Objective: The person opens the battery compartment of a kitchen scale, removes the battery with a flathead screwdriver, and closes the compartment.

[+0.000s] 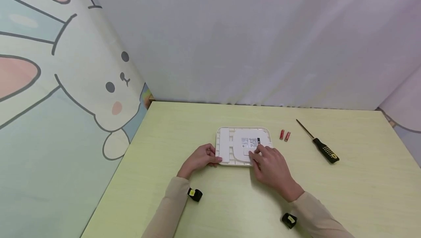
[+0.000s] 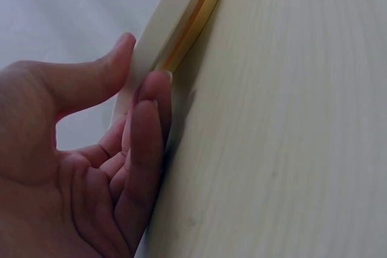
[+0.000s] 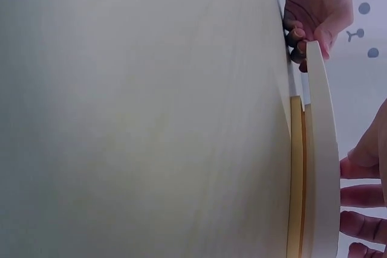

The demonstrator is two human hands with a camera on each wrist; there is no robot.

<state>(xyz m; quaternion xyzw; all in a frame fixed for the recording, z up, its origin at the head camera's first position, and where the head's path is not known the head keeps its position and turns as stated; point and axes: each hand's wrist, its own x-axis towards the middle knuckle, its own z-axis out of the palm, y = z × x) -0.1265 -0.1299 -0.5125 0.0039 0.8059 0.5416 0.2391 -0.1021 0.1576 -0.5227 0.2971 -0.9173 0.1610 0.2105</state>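
A flat white device (image 1: 225, 145) with rounded corners and a ribbed, labelled back facing up lies on the table. My left hand (image 1: 204, 158) grips its near left corner, thumb on top and fingers beneath the edge, as the left wrist view shows of the same hand (image 2: 91, 161). On the device's right half, my right hand (image 1: 271, 165) touches a small square cover (image 1: 246, 151) by the label with its fingertips. In the right wrist view the fingers (image 3: 363, 196) lie slightly spread against the device's upper face. A yellow and orange edge (image 3: 296, 167) shows under the white rim.
Two red batteries (image 1: 284, 135) lie right of the device. Farther right rests a screwdriver (image 1: 323, 148) with a black and yellow handle, its shaft pointing away. Behind the pale wooden table (image 1: 361, 179) hangs a light curtain (image 1: 230, 41); a rabbit-print cloth (image 1: 82, 95) hangs at the left.
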